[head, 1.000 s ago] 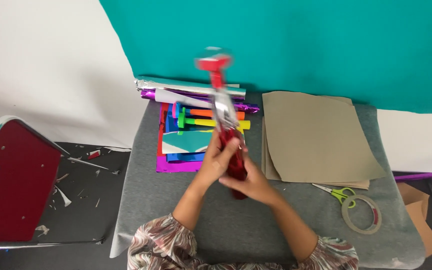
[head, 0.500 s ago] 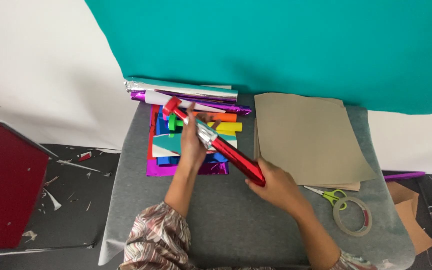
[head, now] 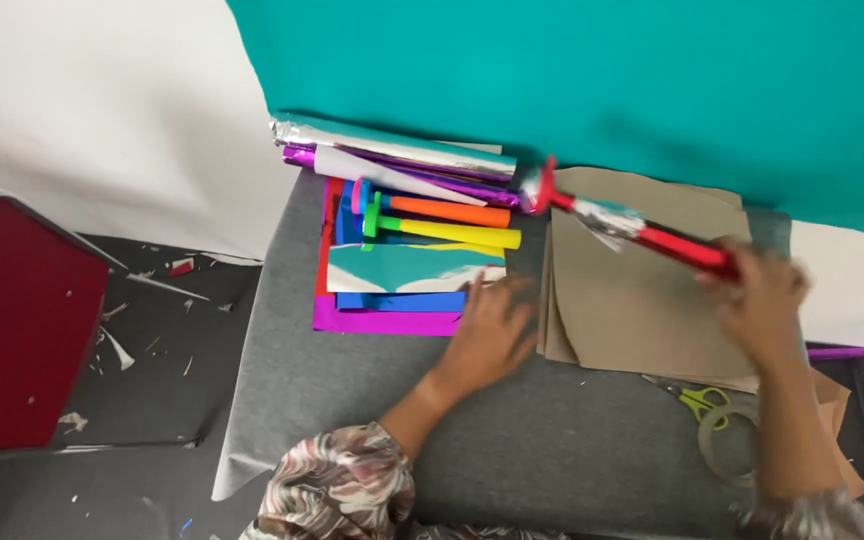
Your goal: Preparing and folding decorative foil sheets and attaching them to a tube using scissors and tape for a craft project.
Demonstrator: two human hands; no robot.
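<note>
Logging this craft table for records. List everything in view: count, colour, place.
stick: one, red with silver foil, held over the cardboard
cardboard sheets: stack, brown, table right
coloured paper: stack, purple, blue, teal, table left
plastic sticks: two, orange and yellow, on the paper
foil rolls: several, silver and purple, behind the paper
scissors: one, green handles, near the tape ring
chair: one, red, far left
left hand: on the table beside the paper
right hand: gripping the stick
</note>
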